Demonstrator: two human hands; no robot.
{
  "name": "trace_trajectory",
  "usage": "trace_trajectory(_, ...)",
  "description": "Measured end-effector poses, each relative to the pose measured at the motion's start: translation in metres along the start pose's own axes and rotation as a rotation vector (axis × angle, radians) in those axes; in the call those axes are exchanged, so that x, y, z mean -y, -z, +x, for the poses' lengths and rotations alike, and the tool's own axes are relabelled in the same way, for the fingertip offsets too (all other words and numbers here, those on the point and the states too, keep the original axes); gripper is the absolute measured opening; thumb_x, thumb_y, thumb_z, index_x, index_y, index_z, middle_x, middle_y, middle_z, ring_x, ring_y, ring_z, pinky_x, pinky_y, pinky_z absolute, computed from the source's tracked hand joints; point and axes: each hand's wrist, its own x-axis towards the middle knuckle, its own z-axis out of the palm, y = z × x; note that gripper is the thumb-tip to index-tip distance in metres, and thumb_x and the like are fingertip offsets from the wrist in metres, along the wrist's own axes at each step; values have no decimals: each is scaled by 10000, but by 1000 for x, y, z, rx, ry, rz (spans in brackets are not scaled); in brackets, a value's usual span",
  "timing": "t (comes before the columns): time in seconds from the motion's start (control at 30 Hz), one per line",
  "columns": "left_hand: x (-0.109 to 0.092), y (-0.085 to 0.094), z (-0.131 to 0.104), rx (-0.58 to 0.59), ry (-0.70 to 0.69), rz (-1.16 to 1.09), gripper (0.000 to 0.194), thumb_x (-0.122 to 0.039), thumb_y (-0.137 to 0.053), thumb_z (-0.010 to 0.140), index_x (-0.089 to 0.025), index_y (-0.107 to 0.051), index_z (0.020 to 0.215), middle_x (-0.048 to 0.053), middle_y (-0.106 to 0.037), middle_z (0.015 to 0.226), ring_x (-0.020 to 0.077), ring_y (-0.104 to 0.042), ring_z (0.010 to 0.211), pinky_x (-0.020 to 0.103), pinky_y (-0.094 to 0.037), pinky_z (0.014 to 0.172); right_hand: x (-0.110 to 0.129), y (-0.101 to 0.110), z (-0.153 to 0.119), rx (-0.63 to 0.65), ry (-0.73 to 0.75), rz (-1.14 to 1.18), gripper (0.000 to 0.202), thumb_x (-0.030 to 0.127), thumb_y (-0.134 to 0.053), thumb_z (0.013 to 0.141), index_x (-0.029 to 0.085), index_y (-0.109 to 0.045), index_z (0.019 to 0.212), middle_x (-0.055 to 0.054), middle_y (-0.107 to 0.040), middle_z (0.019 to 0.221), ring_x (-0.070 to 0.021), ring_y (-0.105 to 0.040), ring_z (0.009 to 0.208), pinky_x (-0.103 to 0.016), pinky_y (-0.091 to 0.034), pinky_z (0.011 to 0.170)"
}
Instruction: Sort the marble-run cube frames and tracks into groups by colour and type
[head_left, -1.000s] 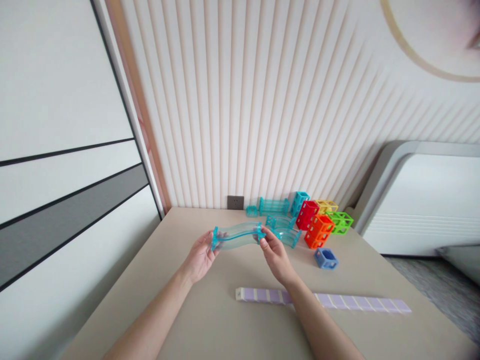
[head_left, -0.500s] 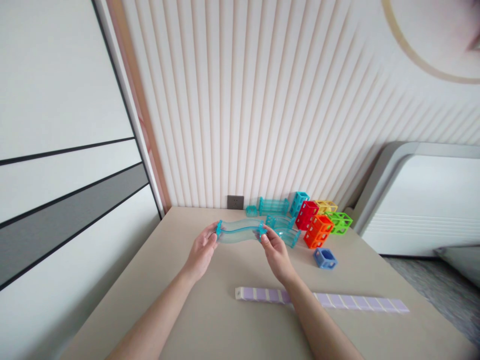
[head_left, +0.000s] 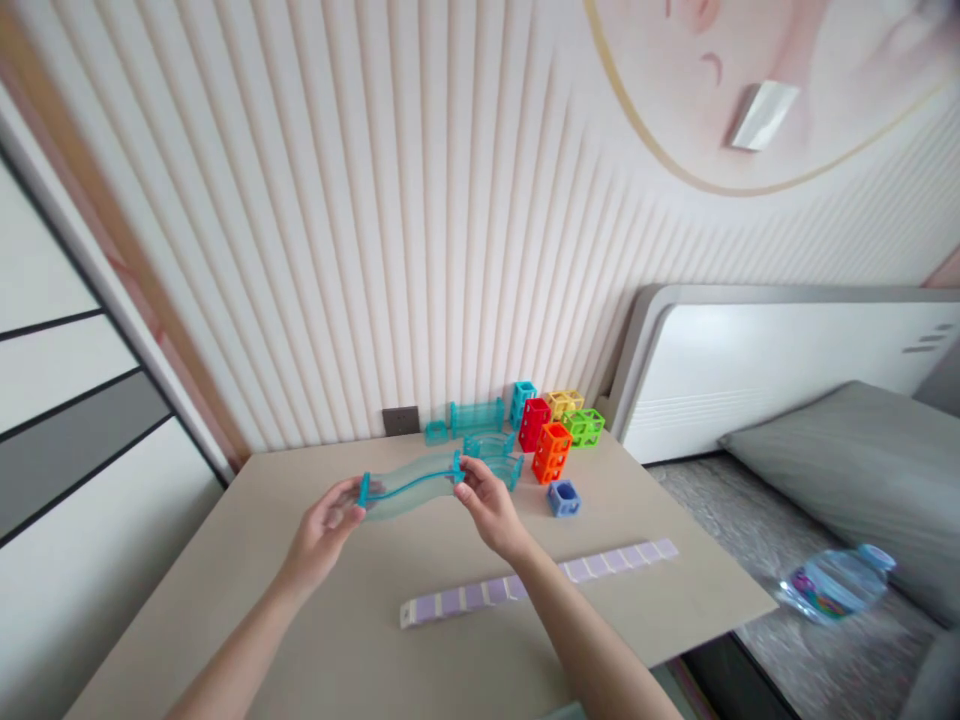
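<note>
A clear, wavy toy track piece (head_left: 412, 487) with teal end connectors is held up over the table (head_left: 330, 640). My left hand (head_left: 328, 518) pinches its left end, and my right hand (head_left: 486, 503) grips the right end. Just behind my right hand lie curved teal track pieces (head_left: 504, 468), partly hidden by it. Farther back, a straight teal track piece (head_left: 478, 417) and a small teal piece (head_left: 436, 431) rest near the wall. A lilac and white segmented strip (head_left: 457, 600) lies nearer me, its middle covered by my right forearm.
Right of my hands stand an orange block (head_left: 552, 455), a red block (head_left: 535, 425), a teal block (head_left: 523, 402), a yellow block (head_left: 564, 403) and a green block (head_left: 583, 428). A blue block (head_left: 563, 498) sits in front. A bottle (head_left: 836, 583) lies on the bed beyond the table's right edge.
The view has swung to the right, bringing the pillow and bottle into sight. Both hands keep hold of the clear track piece, which now slants with its right end higher.
</note>
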Motion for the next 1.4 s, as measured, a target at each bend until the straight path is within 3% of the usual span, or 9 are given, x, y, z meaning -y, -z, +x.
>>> trace_trajectory(0.13, -8, -7, 6, 174, 52, 137, 623, -552, -828, 707, -189, -646, 1180, 156, -738, 1224, 321, -703, 1143, 431, -579, 988, 18, 22, 2, -2, 32, -111, 510, 580, -678, 887, 263, -630, 1285, -83, -637, 1216, -227, -653, 1095, -387, -544, 979)
trace_trajectory(0.27, 3, -12, 9, 199, 81, 250, 617, -580, -803, 719, -199, -637, 1176, 150, -742, 1218, 318, -704, 1142, 435, -588, 975, 32, 41, -8, 46, 52, -320, 523, 496, -661, 929, 256, -576, 1386, -96, -623, 1260, -233, -643, 1147, -410, -521, 1038)
trace_trajectory(0.4, 32, 1, 23, 97, 83, 335, 712, -714, -750, 681, -200, -628, 1159, 153, -752, 1189, 340, -686, 1174, 463, -554, 1026, 48, 68, -45, 41, 25, -576, 497, 333, -627, 969, 262, -515, 1449, -111, -592, 1359, -250, -589, 1254, -423, -477, 1095)
trace_trajectory(0.57, 83, 32, 59, -45, 134, 431, 784, -804, -744, 567, -238, -606, 1092, 134, -756, 1181, 372, -659, 1209, 531, -487, 1088, 55, 118, -111, -61, -12, -790, 315, 250, -527, 1016, 270, -616, 1318, -98, -657, 1263, -236, -643, 1166, -387, -530, 1023)
trace_trajectory(0.7, 104, 42, 86, -3, 125, 550, 686, -734, -740, 624, -253, -608, 1096, 116, -749, 1204, 365, -656, 1216, 526, -465, 1107, 52, 152, -147, -136, 64, -912, 279, 173, -484, 1017, 255, -656, 1221, -93, -695, 1139, -229, -664, 1073, -371, -556, 947)
trace_trajectory(0.83, 101, 39, 107, 50, 84, 695, 680, -735, -717, 625, -253, -627, 1096, 111, -754, 1196, 375, -636, 1243, 502, -473, 1097, 51, 172, -165, -142, 87, -954, 308, 147, -480, 1011, 268, -646, 1241, -85, -693, 1118, -232, -656, 1059, -387, -554, 940)
trace_trajectory(1.07, 90, 26, 129, 107, 121, 720, 867, -928, -631, 534, -240, -642, 1062, 68, -774, 1136, 361, -659, 1203, 493, -461, 1100, 51, 190, -174, -227, 68, -958, 325, 130, -469, 1012, 260, -633, 1260, -89, -688, 1106, -231, -648, 1053, -397, -560, 928)
trace_trajectory(1.27, 72, 13, 123, 135, 172, 796, 953, -868, -677, 546, -197, -610, 1219, 114, -700, 1312, 375, -612, 1271, 486, -463, 1104, 53, 196, -169, -207, 57, -1004, 306, 129, -477, 1007, 254, -635, 1238, -88, -689, 1132, -237, -637, 1113, -408, -558, 971)
trace_trajectory(1.4, 59, 0, 118, 68, 67, 996, 845, -864, -615, 582, -202, -683, 1103, 77, -776, 1150, 357, -694, 1150, 421, -577, 965, 52, 191, -170, -187, 47, -1119, 291, 136, -495, 991, 254, -648, 1208, -94, -684, 1182, -260, -628, 1176, -432, -560, 993)
